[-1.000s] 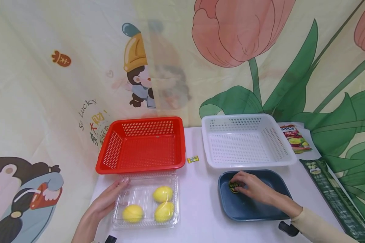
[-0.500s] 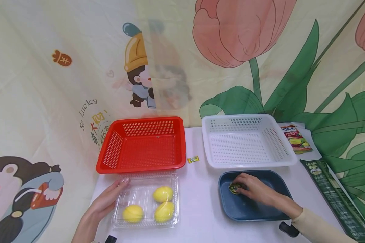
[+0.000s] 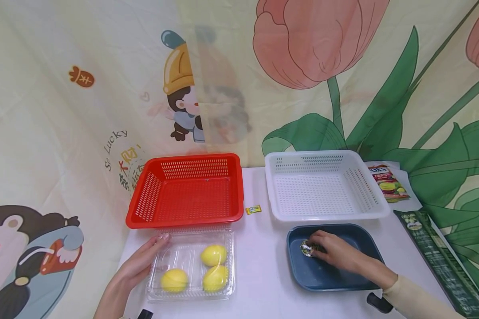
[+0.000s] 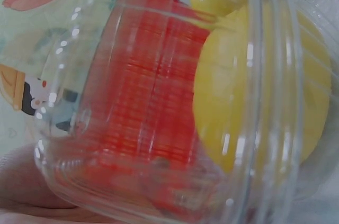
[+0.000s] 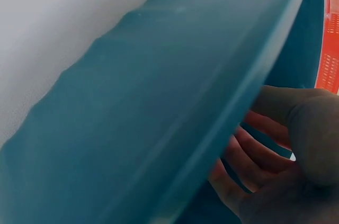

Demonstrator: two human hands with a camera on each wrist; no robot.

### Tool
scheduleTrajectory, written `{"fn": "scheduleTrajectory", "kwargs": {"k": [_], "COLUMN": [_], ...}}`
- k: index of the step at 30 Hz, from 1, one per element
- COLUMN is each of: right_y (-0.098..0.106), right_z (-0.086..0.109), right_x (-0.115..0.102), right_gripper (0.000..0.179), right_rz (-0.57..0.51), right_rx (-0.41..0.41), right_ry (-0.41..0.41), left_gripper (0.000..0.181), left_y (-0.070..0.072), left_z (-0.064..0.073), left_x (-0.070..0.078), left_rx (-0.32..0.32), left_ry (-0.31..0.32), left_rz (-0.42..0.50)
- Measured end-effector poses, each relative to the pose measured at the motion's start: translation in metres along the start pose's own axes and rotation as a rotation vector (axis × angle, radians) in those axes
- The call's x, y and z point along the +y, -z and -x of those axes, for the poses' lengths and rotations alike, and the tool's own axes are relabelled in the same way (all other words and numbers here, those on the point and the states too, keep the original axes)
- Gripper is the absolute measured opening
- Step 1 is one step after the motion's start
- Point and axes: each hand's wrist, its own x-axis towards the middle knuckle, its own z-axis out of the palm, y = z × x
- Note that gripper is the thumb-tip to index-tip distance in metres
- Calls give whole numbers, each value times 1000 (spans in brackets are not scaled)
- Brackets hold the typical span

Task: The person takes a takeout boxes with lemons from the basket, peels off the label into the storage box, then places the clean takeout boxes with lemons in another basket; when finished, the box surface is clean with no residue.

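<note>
My left hand [image 3: 141, 261] lies along the left side of a clear plastic clamshell box [image 3: 191, 237], its fingers mostly straight against the wall. Inside the box are three lemons [image 3: 174, 280]; one lemon [image 4: 228, 91] looms large through the plastic in the left wrist view. On the right, my right hand [image 3: 335, 250] reaches into a dark blue tray [image 3: 351, 283] and pinches a small round dark package [image 3: 306, 249] with pale printing. In the right wrist view the blue tray's wall [image 5: 132, 91] hides the fingertips and the package.
Behind the box stands a red basket [image 3: 195, 199], and behind the blue tray a white basket [image 3: 311, 190]. A small yellow wrapped candy [image 3: 253, 209] lies between them. At the right are a red fruit candy bag [image 3: 389, 184] and a long dark green package [image 3: 439, 252].
The round package has turned in my right hand's fingers, its visible face going from dark with gold print to paler and shinier. My left hand and the box have stayed still.
</note>
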Motion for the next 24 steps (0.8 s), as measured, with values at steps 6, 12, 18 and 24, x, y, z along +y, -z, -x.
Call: {"fn": "scheduleTrajectory", "kwargs": {"k": [6,12,18,24], "right_y": [0,4,14,28], "right_z": [2,4,5,5], "right_x": [-3,-7,-15,-26], "right_gripper": [23,23,28,30], "right_rz": [18,54,39,-5], "right_rx": [-13,-12,-24,-35], "right_ry": [-33,-46,-80,-75], "left_gripper": [80,80,80,79], "left_y": [0,0,0,1], "left_z": [-1,-1,-1,-2], "left_x": [0,-1,-1,-1], "left_rx": [-4,1,2,-6], "left_ry": [-5,0,-2,-7], "left_rz": [0,-5,-2,0]}}
